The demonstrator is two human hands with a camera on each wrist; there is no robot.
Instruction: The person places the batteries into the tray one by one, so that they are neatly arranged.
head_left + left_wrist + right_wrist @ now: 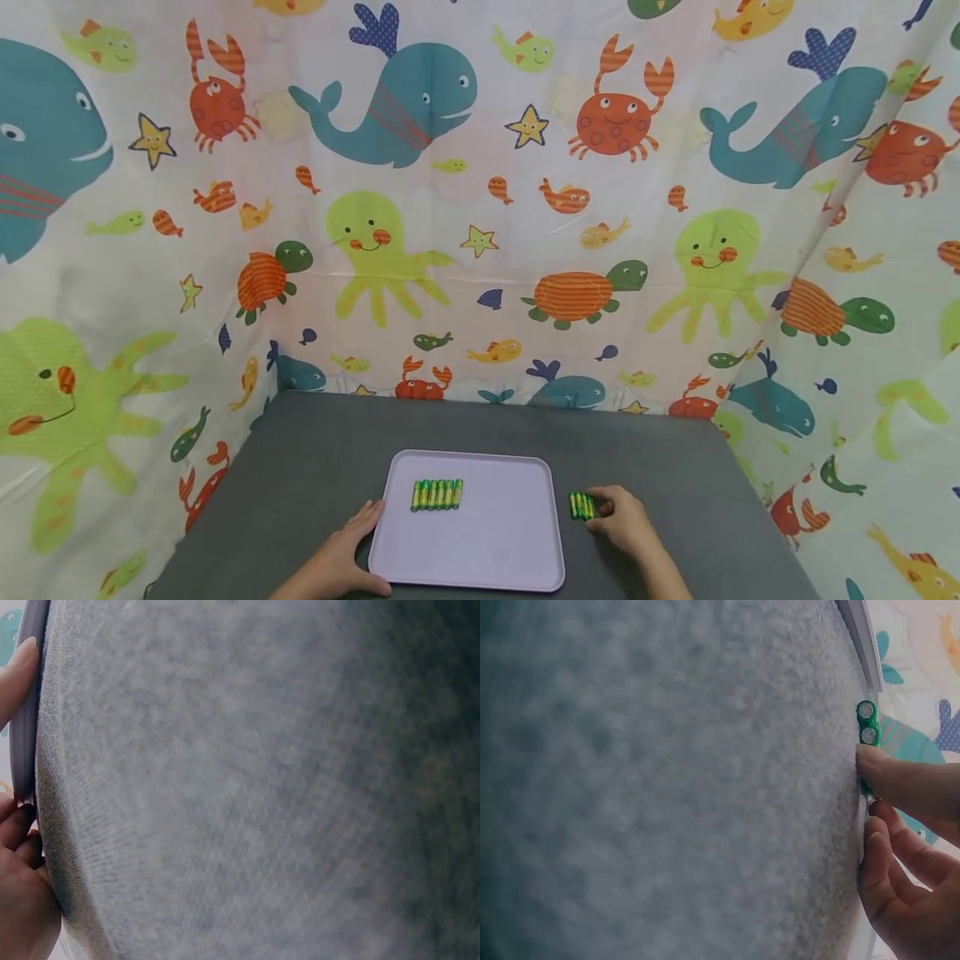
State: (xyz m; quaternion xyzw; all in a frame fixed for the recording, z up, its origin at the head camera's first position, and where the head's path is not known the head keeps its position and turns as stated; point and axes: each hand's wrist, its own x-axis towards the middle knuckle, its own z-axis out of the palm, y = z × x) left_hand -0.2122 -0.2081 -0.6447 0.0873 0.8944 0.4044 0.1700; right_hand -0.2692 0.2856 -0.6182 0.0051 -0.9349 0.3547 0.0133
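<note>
Several green and yellow batteries (437, 495) lie side by side in a row on the pale lilac tray (480, 546), left of its middle. My left hand (341, 550) rests against the tray's left rim, its fingers at the side and its thumb near the front corner. In the left wrist view, that thumb (19, 679) touches the tray's rim (27, 727). Right of the tray, my right hand (622, 521) pinches at a small row of batteries (577, 506) on the table, thumb at the near ends, fingers at the far ends. Two battery ends (868, 724) show beside the thumb.
A dark grey cloth-covered table (330, 433) lies under everything. A curtain with sea animals (495, 333) hangs behind the table and along both sides. The tray's raised right rim (557, 525) stands a short way left of the loose batteries.
</note>
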